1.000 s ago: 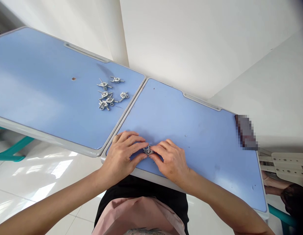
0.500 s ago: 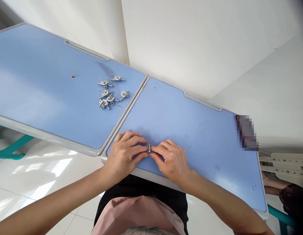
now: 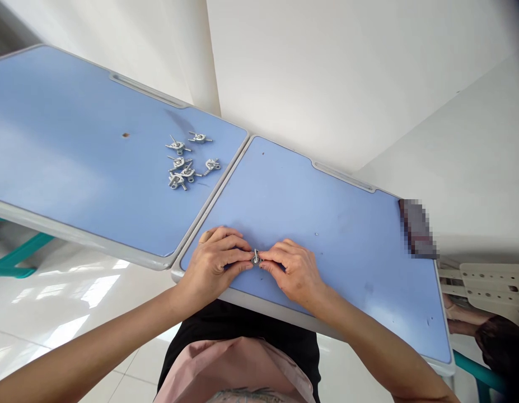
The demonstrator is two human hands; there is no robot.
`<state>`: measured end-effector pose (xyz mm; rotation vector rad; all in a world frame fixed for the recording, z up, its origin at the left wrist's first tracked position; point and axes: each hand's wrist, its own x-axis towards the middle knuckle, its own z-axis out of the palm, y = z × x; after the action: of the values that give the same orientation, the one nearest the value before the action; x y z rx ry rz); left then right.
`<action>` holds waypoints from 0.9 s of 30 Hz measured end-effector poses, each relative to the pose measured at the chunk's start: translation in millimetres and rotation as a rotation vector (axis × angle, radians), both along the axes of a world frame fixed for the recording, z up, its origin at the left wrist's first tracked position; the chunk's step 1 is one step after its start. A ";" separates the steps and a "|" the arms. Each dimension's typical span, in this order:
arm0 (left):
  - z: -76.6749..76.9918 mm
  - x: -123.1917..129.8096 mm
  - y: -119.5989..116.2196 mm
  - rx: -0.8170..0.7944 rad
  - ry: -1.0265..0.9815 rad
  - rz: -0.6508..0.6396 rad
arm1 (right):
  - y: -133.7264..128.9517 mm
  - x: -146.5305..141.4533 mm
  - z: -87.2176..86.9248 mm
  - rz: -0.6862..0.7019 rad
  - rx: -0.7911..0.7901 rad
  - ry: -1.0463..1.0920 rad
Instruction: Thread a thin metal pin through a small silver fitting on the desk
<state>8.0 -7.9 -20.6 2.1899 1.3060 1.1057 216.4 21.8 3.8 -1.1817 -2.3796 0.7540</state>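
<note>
My left hand and my right hand meet low on the right blue desktop. Between their fingertips, both pinch a small silver metal fitting, seen nearly edge-on with a thin pin standing up from it. Much of it is hidden by my fingers. Several similar cast fittings with protruding pins lie in a loose cluster on the left blue desktop, close to its right edge and well away from both hands.
A grey rim runs around both desktops, with a seam between them. A pixelated object stands at the right desktop's far corner. A perforated white panel and part of another person's arm appear at right. Teal chair legs show at left.
The fitting has turned from showing its flat flange to nearly edge-on between my fingertips. My hands have drawn closer around it. The loose fittings have not changed position on the desktop.
</note>
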 end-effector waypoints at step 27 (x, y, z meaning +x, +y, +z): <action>2.4 -3.6 3.3 -0.040 0.117 -0.005 | 15.6 -19.0 42.7 0.094 -0.093 -0.377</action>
<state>4.5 -4.6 -18.2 2.2571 1.3579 0.9531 197.4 37.4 46.5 -1.3590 -2.7492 0.7310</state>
